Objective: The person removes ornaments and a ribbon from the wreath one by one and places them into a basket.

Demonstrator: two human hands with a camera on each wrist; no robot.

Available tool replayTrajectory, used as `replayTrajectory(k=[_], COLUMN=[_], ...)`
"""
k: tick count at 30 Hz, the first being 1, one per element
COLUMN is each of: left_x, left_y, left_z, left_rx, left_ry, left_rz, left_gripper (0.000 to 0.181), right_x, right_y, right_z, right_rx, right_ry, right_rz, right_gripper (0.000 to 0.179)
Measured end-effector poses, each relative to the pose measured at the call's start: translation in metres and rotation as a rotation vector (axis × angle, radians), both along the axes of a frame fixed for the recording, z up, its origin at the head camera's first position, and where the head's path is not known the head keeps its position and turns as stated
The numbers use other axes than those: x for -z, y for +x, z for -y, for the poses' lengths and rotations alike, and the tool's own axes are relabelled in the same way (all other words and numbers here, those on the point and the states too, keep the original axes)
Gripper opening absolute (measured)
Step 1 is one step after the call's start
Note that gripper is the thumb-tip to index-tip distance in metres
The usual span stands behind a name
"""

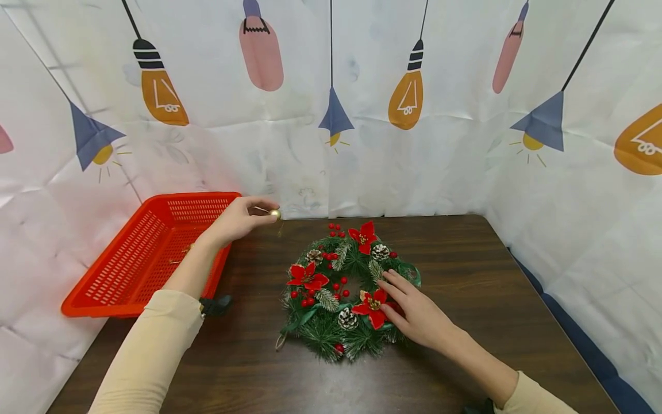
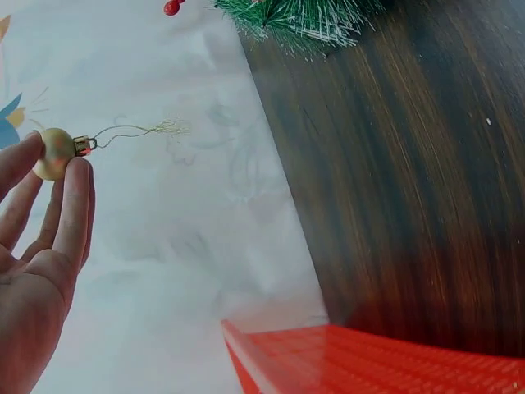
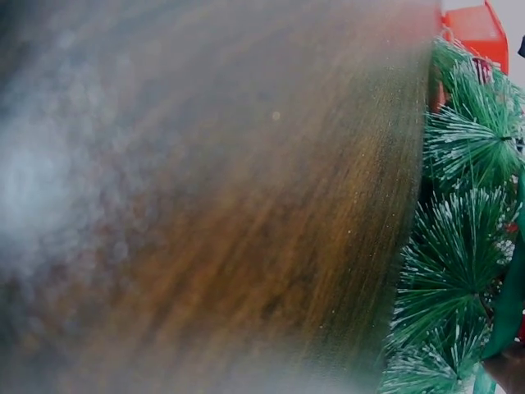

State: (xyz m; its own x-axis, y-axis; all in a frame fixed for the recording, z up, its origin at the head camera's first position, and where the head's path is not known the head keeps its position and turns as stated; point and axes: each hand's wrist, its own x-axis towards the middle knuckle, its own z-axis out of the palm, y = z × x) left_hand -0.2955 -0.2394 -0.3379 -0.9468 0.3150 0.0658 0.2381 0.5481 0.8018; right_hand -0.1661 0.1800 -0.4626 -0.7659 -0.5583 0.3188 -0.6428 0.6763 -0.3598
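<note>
My left hand pinches a small gold Christmas ball between thumb and fingers, above the table's back edge near the basket. From the ball's cap a loop of thin gold string trails away. A green Christmas wreath lies flat on the table, decorated with red poinsettias, pine cones, red berries and a green ribbon. On the wreath's right side rests my right hand, its fingers extended over the lower right poinsettia. Only frosted needles and ribbon of the wreath show in the right wrist view.
A red plastic basket stands at the table's left, with a few gold strings inside. Behind the dark wooden table hangs a white curtain printed with lamps. Something dark blue lies beyond the right edge.
</note>
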Motion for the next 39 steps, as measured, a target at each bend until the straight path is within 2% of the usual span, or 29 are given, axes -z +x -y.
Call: replayTrajectory(k=[9,13,20,29,39], left_x=[-0.005,-0.007,-0.008,0.000,0.015], left_y=[0.017,0.026,0.040,0.050,0.058], left_z=[0.019,0.031,0.056,0.087,0.117], left_rx=[-0.014,-0.042,-0.110,-0.228,-0.279], left_ry=[-0.039,-0.027,-0.002,0.021,0.075], left_rz=[-0.043,-0.055,-0.033,-0.008,-0.001], left_gripper=[0.038,0.039,0.043,0.049,0.053], right_x=[-0.001,-0.001,0.000,-0.001,-0.001], right_y=[0.001,0.000,0.000,0.001,0.001], right_z=[-0.001,0.000,0.000,-0.001,-0.001], right_rx=[-0.006,-0.008,-0.005,0.001,-0.004], right_ry=[-0.004,-0.007,-0.001,0.003,-0.003], right_rz=[-0.004,-0.006,-0.007,-0.002,0.000], right_gripper=[0.053,0.053,0.053,0.054,0.053])
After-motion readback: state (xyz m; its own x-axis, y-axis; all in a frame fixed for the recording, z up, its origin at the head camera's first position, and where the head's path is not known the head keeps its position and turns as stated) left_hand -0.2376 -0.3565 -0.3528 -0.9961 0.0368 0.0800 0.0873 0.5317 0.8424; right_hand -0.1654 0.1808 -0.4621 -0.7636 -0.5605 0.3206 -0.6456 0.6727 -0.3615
